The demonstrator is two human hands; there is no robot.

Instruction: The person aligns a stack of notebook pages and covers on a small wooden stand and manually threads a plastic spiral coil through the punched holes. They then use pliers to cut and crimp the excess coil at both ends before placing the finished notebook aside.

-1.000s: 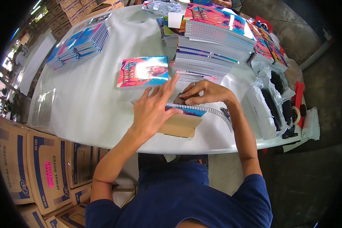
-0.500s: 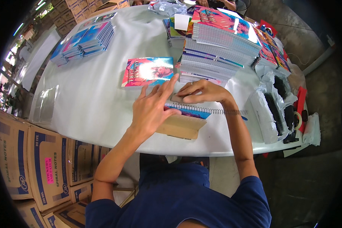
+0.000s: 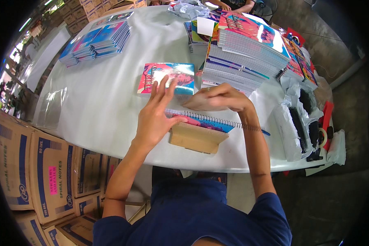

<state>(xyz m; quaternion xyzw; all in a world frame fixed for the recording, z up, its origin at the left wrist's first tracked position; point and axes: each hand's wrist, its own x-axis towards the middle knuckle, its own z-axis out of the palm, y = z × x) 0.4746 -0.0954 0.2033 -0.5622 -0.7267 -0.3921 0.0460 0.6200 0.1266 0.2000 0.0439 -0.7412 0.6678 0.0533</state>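
A notebook with a pink and blue cover (image 3: pixel 209 123) stands on its edge, leaning by a bent brown cardboard piece (image 3: pixel 194 139). Along its top edge runs a dark wire coil (image 3: pixel 209 117), whose loose tail reaches right, past my right wrist. My left hand (image 3: pixel 153 112) has its fingers spread, with the thumb resting on the notebook's left end. Just above the coil hovers my right hand (image 3: pixel 221 98), its fingers smeared by motion; whether they touch the coil is unclear. Behind the left fingertips lies a stack of pages with a pink and blue cover (image 3: pixel 182 78).
Tall piles of unbound notebooks (image 3: pixel 242 61) rise at the back right. Spiral notebooks (image 3: pixel 98 41) are stacked far left. A white box of black coils (image 3: pixel 293 127) sits right, near a tape roll (image 3: pixel 323 137). Cartons (image 3: pixel 51 176) flank the table; another person's hands (image 3: pixel 229 7) show beyond.
My right hand has shifted from a curled pose at the coil's left part to a blurred sweep above it. My left fingers have moved slightly left from the coil. The whole view has shifted a little.
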